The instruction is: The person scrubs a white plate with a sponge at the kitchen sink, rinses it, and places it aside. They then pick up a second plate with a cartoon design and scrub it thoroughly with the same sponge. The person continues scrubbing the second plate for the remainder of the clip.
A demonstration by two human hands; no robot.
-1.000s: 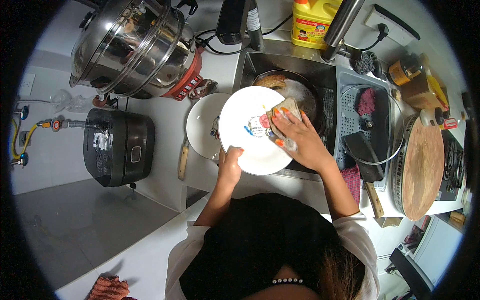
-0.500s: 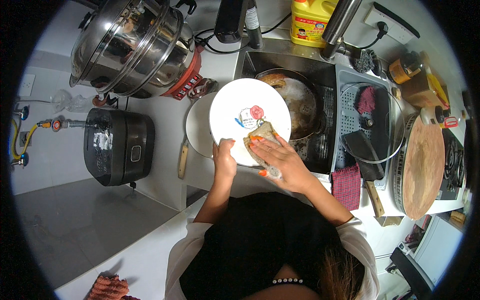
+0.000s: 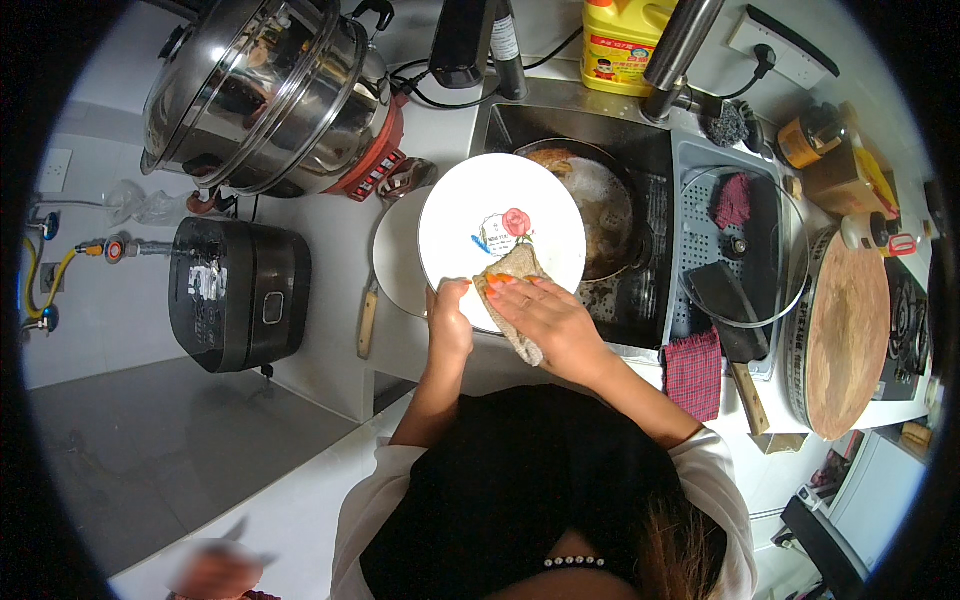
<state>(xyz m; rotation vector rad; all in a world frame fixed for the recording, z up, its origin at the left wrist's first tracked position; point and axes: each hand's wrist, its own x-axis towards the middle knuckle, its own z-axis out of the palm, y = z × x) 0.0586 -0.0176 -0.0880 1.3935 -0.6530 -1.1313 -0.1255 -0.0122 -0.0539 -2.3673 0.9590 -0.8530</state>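
Note:
A white plate with a red rose print is tilted up over the sink's left side. My left hand grips its lower left rim, thumb on top and the other fingers hidden beneath. My right hand presses a beige dishcloth on the plate's lower part, fingers laid flat along the cloth. Partly covered by this plate, another white plate rests on the counter to the left. A frying pan with cloudy, foamy liquid sits in the sink behind the plate.
The dark sink adjoins a grey drain tray with a glass lid and a cleaver. A round chopping board stands at right. Leftward are a wooden-handled knife, a rice cooker and a steamer pot.
My right hand and the dishcloth have slid slightly left across the plate, and the cloth's lower end now hangs past the rim. My left hand keeps its grip.

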